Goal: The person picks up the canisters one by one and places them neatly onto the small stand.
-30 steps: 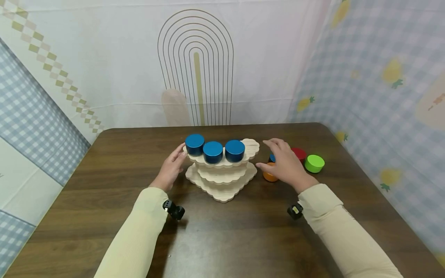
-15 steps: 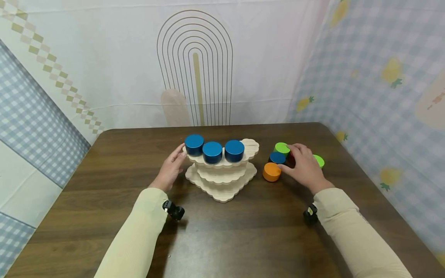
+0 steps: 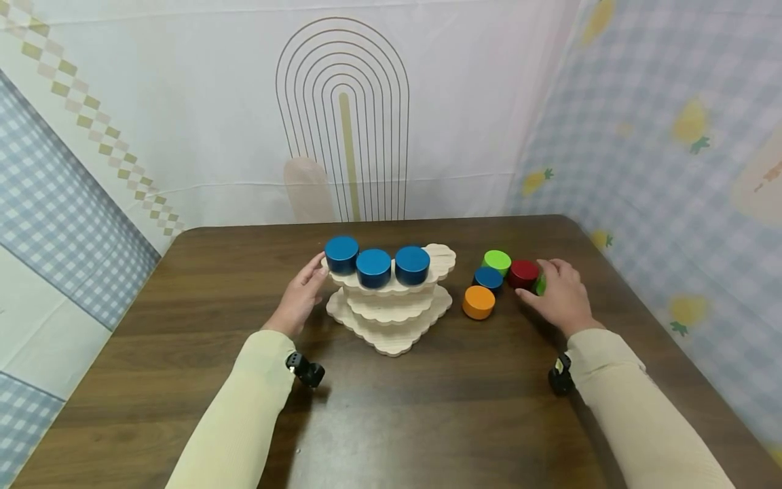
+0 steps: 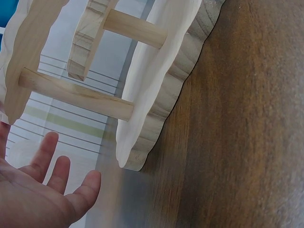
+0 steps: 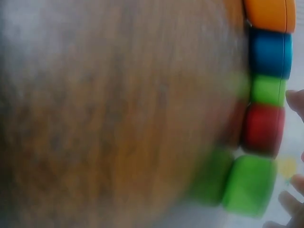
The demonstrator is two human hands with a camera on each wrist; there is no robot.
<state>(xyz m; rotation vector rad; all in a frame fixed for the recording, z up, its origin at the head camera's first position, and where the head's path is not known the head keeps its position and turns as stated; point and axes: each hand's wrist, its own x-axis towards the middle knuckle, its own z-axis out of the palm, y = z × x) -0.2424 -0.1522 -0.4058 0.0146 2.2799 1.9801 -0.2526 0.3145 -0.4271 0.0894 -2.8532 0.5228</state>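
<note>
A pale wooden tiered stand (image 3: 394,309) with scalloped boards sits mid-table, three blue round caps (image 3: 374,268) on its top board. At that board's left edge, my left hand (image 3: 297,295) pinches the rim between thumb and forefinger; its other fingers are spread in the left wrist view, below the board (image 4: 28,47). My right hand (image 3: 561,295) reaches over a bright green cap (image 5: 249,185), which it mostly hides in the head view. Its fingers are spread around that cap with a gap in the right wrist view. Just left of this hand stands a red cap (image 3: 523,274).
Left of the red cap, an orange cap (image 3: 478,302), a blue cap (image 3: 488,279) and another green cap (image 3: 497,262) stand close together on the brown wooden table (image 3: 391,421). A patterned cloth (image 3: 464,122) hangs behind the table's far edge.
My right hand has moved rightward from beside the stand, past the orange, blue and red caps, to the far-right green cap. The left hand and the stand have stayed put.
</note>
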